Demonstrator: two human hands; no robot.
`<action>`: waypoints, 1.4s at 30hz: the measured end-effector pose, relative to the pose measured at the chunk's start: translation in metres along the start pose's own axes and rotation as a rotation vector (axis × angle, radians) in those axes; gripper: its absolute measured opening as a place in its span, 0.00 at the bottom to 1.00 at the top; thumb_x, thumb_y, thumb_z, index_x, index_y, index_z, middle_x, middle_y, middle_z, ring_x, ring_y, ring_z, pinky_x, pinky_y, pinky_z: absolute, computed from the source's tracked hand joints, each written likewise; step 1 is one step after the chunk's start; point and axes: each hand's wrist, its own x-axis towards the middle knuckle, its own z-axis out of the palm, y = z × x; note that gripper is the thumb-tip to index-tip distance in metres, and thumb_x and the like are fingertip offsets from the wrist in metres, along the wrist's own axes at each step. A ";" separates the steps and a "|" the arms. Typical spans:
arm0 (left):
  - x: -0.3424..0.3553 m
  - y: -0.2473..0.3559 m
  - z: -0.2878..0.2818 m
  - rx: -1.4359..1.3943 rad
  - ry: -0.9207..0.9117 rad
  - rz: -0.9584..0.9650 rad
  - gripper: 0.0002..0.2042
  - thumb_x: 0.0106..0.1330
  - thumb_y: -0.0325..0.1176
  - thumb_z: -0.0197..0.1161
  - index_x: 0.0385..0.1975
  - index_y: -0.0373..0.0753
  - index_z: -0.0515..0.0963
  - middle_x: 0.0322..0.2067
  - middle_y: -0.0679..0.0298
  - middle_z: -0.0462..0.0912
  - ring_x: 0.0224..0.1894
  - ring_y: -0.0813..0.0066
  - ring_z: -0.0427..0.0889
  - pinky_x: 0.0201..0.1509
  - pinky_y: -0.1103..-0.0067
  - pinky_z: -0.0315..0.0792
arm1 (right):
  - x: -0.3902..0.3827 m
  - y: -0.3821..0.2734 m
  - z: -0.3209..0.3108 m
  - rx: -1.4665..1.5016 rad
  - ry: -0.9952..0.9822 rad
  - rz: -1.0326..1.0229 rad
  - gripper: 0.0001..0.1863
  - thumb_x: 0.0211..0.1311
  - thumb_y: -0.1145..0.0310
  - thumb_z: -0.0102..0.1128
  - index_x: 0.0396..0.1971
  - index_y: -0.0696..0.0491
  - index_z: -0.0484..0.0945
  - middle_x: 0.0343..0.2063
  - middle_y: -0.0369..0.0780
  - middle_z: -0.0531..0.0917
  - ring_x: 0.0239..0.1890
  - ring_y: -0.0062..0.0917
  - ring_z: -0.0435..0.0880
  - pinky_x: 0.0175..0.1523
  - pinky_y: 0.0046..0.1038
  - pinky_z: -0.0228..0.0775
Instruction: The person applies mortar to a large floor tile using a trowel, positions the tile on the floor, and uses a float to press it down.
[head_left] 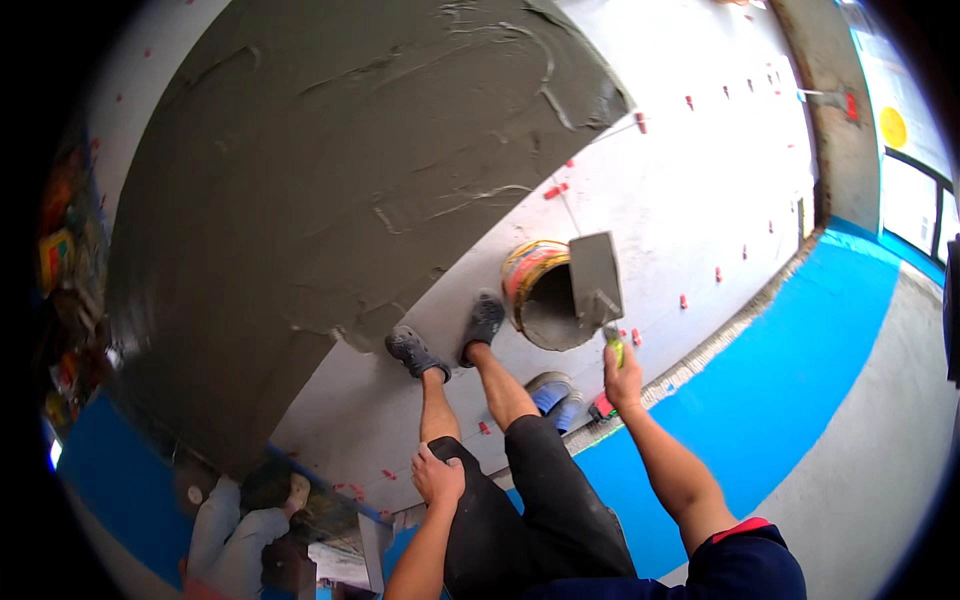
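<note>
My right hand [623, 375] is closed round the green handle of a trowel [596, 268]. The trowel's flat rectangular blade is tilted over the mouth of a bucket [530, 268], covering part of its right side. Grey mortar coats the bucket's inside. My left hand [438, 476] rests on my left knee, its fingers curled over the dark shorts; nothing shows in it. Beyond my feet, wet grey mortar [300, 200] is spread in a wide layer with ridges near its edge.
Pale tiles [690, 190] with red clips along their joints lie to the right. A pair of shoes [553, 392] stands near the bucket beside a red tool [602, 408]. Blue coating [740, 370] borders the tiles. Another person's legs [235, 530] show at lower left.
</note>
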 end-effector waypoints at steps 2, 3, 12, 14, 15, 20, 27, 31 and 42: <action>0.000 0.014 -0.002 0.007 0.000 0.060 0.29 0.53 0.38 0.63 0.56 0.35 0.66 0.50 0.47 0.74 0.55 0.48 0.74 0.61 0.59 0.68 | -0.028 0.009 -0.007 -0.149 -0.092 0.056 0.20 0.70 0.52 0.54 0.46 0.55 0.75 0.31 0.55 0.82 0.37 0.55 0.80 0.40 0.49 0.69; -0.002 0.022 -0.002 0.026 -0.008 0.098 0.29 0.53 0.38 0.63 0.55 0.35 0.66 0.50 0.47 0.74 0.55 0.48 0.74 0.61 0.59 0.68 | -0.040 0.015 -0.008 -0.298 -0.063 -0.014 0.20 0.68 0.53 0.56 0.52 0.50 0.76 0.32 0.51 0.82 0.35 0.52 0.81 0.38 0.48 0.71; 0.003 0.003 -0.022 0.137 0.018 0.336 0.29 0.54 0.39 0.63 0.56 0.34 0.67 0.48 0.46 0.74 0.53 0.47 0.75 0.58 0.58 0.69 | -0.092 0.070 0.073 -0.760 -0.191 -0.235 0.24 0.61 0.68 0.54 0.59 0.44 0.74 0.48 0.42 0.76 0.49 0.37 0.78 0.50 0.44 0.68; 0.004 -0.002 -0.033 0.189 0.006 0.360 0.29 0.55 0.40 0.62 0.57 0.35 0.67 0.48 0.46 0.74 0.53 0.47 0.74 0.58 0.58 0.69 | -0.110 0.047 0.073 -0.718 -0.135 -0.215 0.24 0.60 0.67 0.57 0.58 0.45 0.75 0.50 0.43 0.76 0.52 0.37 0.77 0.53 0.46 0.68; 0.004 -0.004 -0.035 0.212 -0.014 0.401 0.28 0.55 0.40 0.62 0.56 0.36 0.68 0.48 0.46 0.73 0.54 0.46 0.74 0.57 0.58 0.69 | -0.119 0.036 0.063 -0.590 -0.178 -0.155 0.24 0.59 0.63 0.62 0.57 0.45 0.75 0.52 0.43 0.75 0.55 0.38 0.76 0.56 0.47 0.67; -0.016 -0.010 -0.039 0.445 -0.235 0.550 0.27 0.61 0.46 0.58 0.62 0.52 0.72 0.58 0.44 0.67 0.58 0.43 0.71 0.63 0.58 0.68 | -0.189 0.044 -0.051 -0.254 -0.307 0.259 0.19 0.62 0.55 0.60 0.48 0.48 0.80 0.49 0.46 0.78 0.52 0.45 0.79 0.52 0.47 0.73; -0.041 0.018 -0.083 0.324 -0.405 0.448 0.27 0.65 0.50 0.53 0.67 0.59 0.68 0.69 0.49 0.60 0.67 0.44 0.67 0.69 0.58 0.65 | -0.306 0.195 -0.133 -0.179 -0.384 0.437 0.18 0.61 0.54 0.57 0.38 0.54 0.85 0.37 0.50 0.86 0.41 0.44 0.85 0.47 0.43 0.77; -0.047 0.039 -0.080 0.392 -0.390 0.443 0.25 0.62 0.50 0.54 0.61 0.55 0.75 0.62 0.50 0.73 0.63 0.49 0.73 0.67 0.62 0.67 | -0.332 0.230 -0.158 0.123 -0.511 0.638 0.16 0.64 0.55 0.61 0.37 0.55 0.85 0.32 0.42 0.88 0.29 0.27 0.87 0.36 0.34 0.79; -0.131 0.169 -0.091 -0.169 -0.014 0.382 0.19 0.62 0.45 0.58 0.44 0.39 0.83 0.45 0.51 0.85 0.50 0.50 0.82 0.54 0.63 0.74 | -0.173 0.362 -0.383 0.422 -0.074 0.683 0.12 0.69 0.64 0.57 0.35 0.59 0.79 0.29 0.44 0.85 0.25 0.28 0.84 0.26 0.32 0.72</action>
